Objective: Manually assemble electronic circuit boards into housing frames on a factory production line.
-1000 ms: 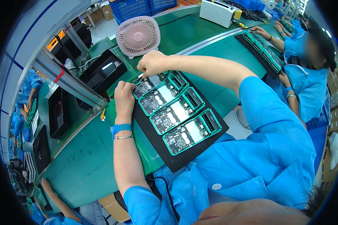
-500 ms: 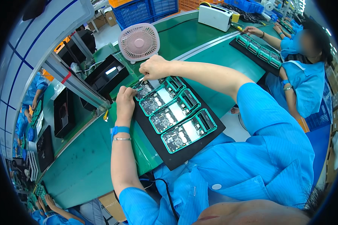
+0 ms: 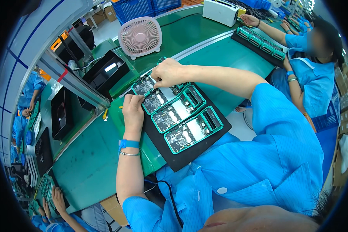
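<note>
Several circuit boards in green frames lie in a row on a black mat (image 3: 174, 162). The nearest framed board (image 3: 193, 135) and the framed board behind it (image 3: 178, 113) are in full view. My right hand (image 3: 168, 73) reaches over the far end of the row, its fingers pinched low above the third framed board (image 3: 156, 101). What they pinch is hidden. My left hand (image 3: 133, 110) is at that board's left end, fingertips bent together against the frame's edge; anything in them is too small to make out. The farthest framed board (image 3: 142, 83) is partly covered by my right hand.
Beyond the mat stands a pink fan (image 3: 140, 36), with a black open box (image 3: 106, 73) left of it and a metal post (image 3: 79, 83) nearer. A white box-shaped device (image 3: 219, 12) is at the back. On the right a co-worker (image 3: 317, 73) sits by another row of framed boards (image 3: 261, 43).
My right hand has come nearer, from the farthest framed board to over the third one. My left hand has slipped slightly toward me along the frames' left ends. The view has shifted a little.
</note>
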A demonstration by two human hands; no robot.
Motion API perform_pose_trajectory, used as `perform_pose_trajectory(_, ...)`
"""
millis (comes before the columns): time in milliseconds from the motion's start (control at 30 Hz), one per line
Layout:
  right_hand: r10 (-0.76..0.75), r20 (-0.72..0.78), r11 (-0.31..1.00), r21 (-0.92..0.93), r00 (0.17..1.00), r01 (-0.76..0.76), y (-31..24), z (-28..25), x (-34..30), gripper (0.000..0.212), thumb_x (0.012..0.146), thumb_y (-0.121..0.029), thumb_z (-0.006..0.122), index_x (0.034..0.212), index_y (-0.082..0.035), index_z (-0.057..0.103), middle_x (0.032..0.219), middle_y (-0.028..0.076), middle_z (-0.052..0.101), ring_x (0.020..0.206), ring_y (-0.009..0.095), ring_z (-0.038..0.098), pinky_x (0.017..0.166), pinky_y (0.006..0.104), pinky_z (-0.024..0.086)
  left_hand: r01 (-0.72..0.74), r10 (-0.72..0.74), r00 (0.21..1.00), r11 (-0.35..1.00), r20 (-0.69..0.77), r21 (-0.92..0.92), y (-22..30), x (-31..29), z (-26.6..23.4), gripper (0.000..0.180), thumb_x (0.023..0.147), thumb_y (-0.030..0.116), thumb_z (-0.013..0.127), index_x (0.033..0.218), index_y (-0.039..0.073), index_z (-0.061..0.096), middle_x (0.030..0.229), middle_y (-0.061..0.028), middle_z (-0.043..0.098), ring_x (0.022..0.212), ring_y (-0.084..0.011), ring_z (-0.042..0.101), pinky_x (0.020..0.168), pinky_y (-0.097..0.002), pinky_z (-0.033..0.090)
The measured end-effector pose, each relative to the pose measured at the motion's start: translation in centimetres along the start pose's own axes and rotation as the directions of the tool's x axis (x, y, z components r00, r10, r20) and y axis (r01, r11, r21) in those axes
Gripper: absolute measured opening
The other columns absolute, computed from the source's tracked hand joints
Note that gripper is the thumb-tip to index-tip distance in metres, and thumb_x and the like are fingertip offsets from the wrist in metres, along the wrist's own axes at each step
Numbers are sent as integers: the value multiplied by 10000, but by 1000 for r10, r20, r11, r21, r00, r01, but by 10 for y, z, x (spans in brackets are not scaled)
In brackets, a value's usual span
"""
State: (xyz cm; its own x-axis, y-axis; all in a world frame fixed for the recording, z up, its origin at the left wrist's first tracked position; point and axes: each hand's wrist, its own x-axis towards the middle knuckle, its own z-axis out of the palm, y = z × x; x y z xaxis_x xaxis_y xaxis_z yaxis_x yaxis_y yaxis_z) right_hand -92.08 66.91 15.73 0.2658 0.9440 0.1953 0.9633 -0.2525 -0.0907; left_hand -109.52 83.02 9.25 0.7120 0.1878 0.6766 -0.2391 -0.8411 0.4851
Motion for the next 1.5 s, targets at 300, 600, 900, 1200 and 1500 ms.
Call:
perform_pose_trajectory(300,-35,50,999,-29,998,36,-4,1,3,357,811,-413,757,740,-84,640,790,43,678,719,286,674,622,422,503,-83,74,995,986,67,146,-2,-1,-4,80,836,-28,698,880,32,667,841,-104,581,781,-288,612,683,-378,498)
perform_pose_trajectory(600,-65,74,997,-30,995,67,-5,0,3,339,825,-403,752,769,-94,624,798,35,668,723,294,667,620,433,495,-95,83,993,984,86,152,2,0,-7,81,833,-26,697,880,34,669,843,-106,573,799,-298,612,699,-388,496)
perform_pose_trajectory(900,-48,92,998,-27,995,50,-9,-3,2,329,826,-431,735,795,-117,639,829,37,687,792,293,685,676,450,516,-55,46,996,990,76,130,1,-2,-7,68,841,-27,695,882,22,671,847,-115,579,793,-297,617,694,-378,500)
perform_pose_trajectory(1200,-86,52,995,-55,995,89,-11,-1,1,328,835,-398,744,775,-99,623,815,36,670,748,296,673,630,444,505,-68,58,996,989,74,134,0,-4,-7,80,835,-40,691,880,21,667,844,-114,576,789,-290,618,690,-370,505)
perform_pose_trajectory(1500,-56,102,998,-33,993,60,-8,2,4,331,814,-444,748,793,-129,646,726,68,676,726,302,681,643,457,512,-121,112,989,987,92,101,-2,-2,-8,100,804,-46,677,860,36,671,830,-107,563,793,-296,605,698,-387,496)
